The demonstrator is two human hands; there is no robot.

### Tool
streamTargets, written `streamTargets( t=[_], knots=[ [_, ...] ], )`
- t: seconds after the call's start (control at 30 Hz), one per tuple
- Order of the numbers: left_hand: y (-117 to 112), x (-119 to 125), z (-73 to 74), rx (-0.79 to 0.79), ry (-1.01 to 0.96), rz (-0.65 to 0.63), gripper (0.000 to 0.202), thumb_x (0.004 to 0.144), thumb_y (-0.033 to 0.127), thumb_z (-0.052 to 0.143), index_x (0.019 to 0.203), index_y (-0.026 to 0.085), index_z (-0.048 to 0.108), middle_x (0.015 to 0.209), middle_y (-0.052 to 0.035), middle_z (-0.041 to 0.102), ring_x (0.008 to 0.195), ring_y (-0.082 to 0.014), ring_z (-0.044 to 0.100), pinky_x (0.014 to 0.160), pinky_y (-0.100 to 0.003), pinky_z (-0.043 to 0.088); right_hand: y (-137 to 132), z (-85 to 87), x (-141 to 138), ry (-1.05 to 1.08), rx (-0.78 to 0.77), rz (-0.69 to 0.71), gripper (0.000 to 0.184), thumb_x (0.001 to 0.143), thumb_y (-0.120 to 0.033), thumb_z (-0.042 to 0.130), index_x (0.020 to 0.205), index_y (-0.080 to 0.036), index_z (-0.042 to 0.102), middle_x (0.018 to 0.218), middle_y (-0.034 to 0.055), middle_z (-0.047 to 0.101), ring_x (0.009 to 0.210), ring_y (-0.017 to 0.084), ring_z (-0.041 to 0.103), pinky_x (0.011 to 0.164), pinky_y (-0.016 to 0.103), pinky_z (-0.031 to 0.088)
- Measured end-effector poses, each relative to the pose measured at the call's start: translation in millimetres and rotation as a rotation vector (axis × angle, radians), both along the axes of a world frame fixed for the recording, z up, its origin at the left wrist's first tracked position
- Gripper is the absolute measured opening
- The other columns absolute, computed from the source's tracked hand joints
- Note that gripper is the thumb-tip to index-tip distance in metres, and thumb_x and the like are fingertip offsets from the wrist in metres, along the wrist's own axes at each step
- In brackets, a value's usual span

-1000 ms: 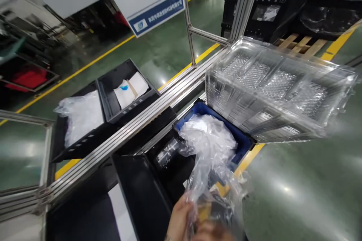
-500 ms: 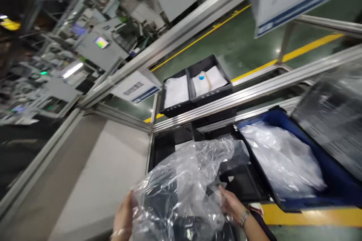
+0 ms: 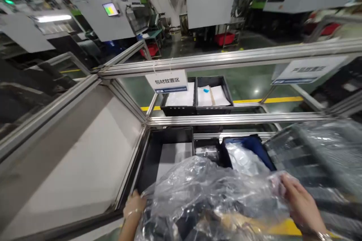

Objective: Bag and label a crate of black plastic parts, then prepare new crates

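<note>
A crumpled clear plastic bag (image 3: 209, 196) was held at both ends — gripped by the left hand (image 3: 134, 205) and the right hand (image 3: 299, 203). Dark contents were already inside; the bag's mouth was not seen sealed, and the black bin (image 3: 166, 150) beyond stayed unfilled.

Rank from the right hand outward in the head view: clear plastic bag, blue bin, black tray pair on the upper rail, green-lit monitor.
From the right hand:
1. Clear plastic bag, gripped at its right edge.
2. Blue bin, just up-left, below the rail.
3. Black tray pair, centre, beyond the rail.
4. Monitor, far upper left, on a grey machine.
</note>
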State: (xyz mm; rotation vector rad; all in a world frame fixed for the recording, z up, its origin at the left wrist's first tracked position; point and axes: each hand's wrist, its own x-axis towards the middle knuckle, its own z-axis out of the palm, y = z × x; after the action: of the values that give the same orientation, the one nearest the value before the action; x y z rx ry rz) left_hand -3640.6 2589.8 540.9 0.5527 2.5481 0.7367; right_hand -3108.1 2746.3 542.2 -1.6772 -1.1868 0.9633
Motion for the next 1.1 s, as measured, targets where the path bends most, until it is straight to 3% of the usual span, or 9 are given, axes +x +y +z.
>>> streamTargets(
  t=[0.07,0.17,0.3,0.43,0.57,0.73,0.87,1.0,1.1],
  knots=[
    [24.5,10.4,3.7,0.062,-0.017,-0.086,0.032,0.069,0.020,0.061,0.100,0.012,0.060,0.107,-0.0189,0.060,0.114,-0.0382,0.053,0.097,-0.051,0.039,-10.6,42.1,-34.0,0.057,-0.020,0.048,0.047,0.072,-0.057,0.060,0.098,-0.019,0.069,0.098,0.0114,0.070,0.089,0.026,0.065,0.075,0.036,0.052],
    [57.7,50.2,24.8,0.291,-0.156,-0.368,0.031,0.074,0.026,0.057,0.101,0.013,0.063,0.106,-0.0147,0.065,0.098,-0.0267,0.062,0.092,-0.038,0.045,-29.8,77.3,-97.0,-0.074,0.032,0.199,0.039,0.069,-0.058,0.064,0.072,-0.018,0.068,0.076,0.0048,0.067,0.076,0.021,0.060,0.070,0.030,0.047],
    [74.7,119.4,71.5,0.504,-0.301,-0.738,0.021,0.082,0.034,0.053,0.086,0.020,0.069,0.083,-0.0043,0.069,0.080,-0.0180,0.062,0.079,-0.027,0.048,-50.6,87.9,-160.4,-0.054,0.078,0.302,0.046,0.080,-0.058,0.052,0.055,-0.019,0.050,0.055,-0.0013,0.048,0.059,0.014,0.045,0.057,0.027,0.037],
    [71.0,157.8,101.9,0.686,-0.400,-0.886,0.018,0.083,0.028,0.054,0.091,0.018,0.067,0.086,-0.0053,0.066,0.080,-0.0167,0.059,0.077,-0.027,0.047,-53.0,90.8,-191.8,0.114,0.028,0.420,0.037,0.083,-0.054,0.051,0.077,-0.019,0.059,0.073,0.0008,0.059,0.070,0.016,0.052,0.068,0.028,0.042],
    [60.4,159.0,99.3,0.656,-0.428,-0.927,0.035,0.069,0.023,0.070,0.103,0.017,0.062,0.097,-0.0067,0.063,0.088,-0.0184,0.058,0.081,-0.029,0.046,-48.4,93.2,-216.3,0.168,0.048,0.435,0.035,0.075,-0.051,0.064,0.066,-0.018,0.054,0.063,-0.0018,0.052,0.064,0.013,0.047,0.062,0.026,0.039],
    [42.5,150.3,99.1,0.696,-0.396,-0.875,0.036,0.062,0.026,0.076,0.092,0.016,0.059,0.089,-0.0044,0.063,0.082,-0.0174,0.057,0.078,-0.029,0.046,-52.8,93.1,-250.5,0.205,0.016,0.426,0.047,0.076,-0.055,0.062,0.054,-0.019,0.039,0.052,-0.0058,0.035,0.053,0.010,0.034,0.052,0.024,0.030],
    [31.3,140.7,109.1,0.685,-0.166,-0.825,0.008,0.077,0.025,0.062,0.080,0.017,0.060,0.075,-0.0018,0.064,0.073,-0.0151,0.057,0.071,-0.027,0.043,-58.6,93.5,-263.5,0.233,-0.047,0.566,0.046,0.085,-0.056,0.049,0.058,-0.018,0.047,0.057,-0.0032,0.044,0.059,0.011,0.041,0.058,0.025,0.033],
    [22.1,123.1,110.9,0.611,-0.012,-0.851,0.026,0.089,0.025,0.047,0.070,0.019,0.063,0.067,-0.0024,0.065,0.068,-0.0151,0.058,0.067,-0.027,0.040,-60.7,94.1,-266.5,0.109,-0.051,0.686,0.046,0.078,-0.056,0.059,0.054,-0.018,0.048,0.054,-0.0037,0.043,0.057,0.011,0.040,0.057,0.025,0.033],
    [14.1,110.2,106.6,0.602,-0.005,-0.793,0.029,0.091,0.024,0.044,0.072,0.019,0.065,0.069,-0.0035,0.066,0.068,-0.0151,0.058,0.065,-0.027,0.040,-63.0,94.9,-271.6,0.101,-0.088,0.776,0.043,0.078,-0.057,0.057,0.060,-0.018,0.058,0.060,-0.0007,0.054,0.062,0.014,0.048,0.062,0.026,0.037]
  ],
)
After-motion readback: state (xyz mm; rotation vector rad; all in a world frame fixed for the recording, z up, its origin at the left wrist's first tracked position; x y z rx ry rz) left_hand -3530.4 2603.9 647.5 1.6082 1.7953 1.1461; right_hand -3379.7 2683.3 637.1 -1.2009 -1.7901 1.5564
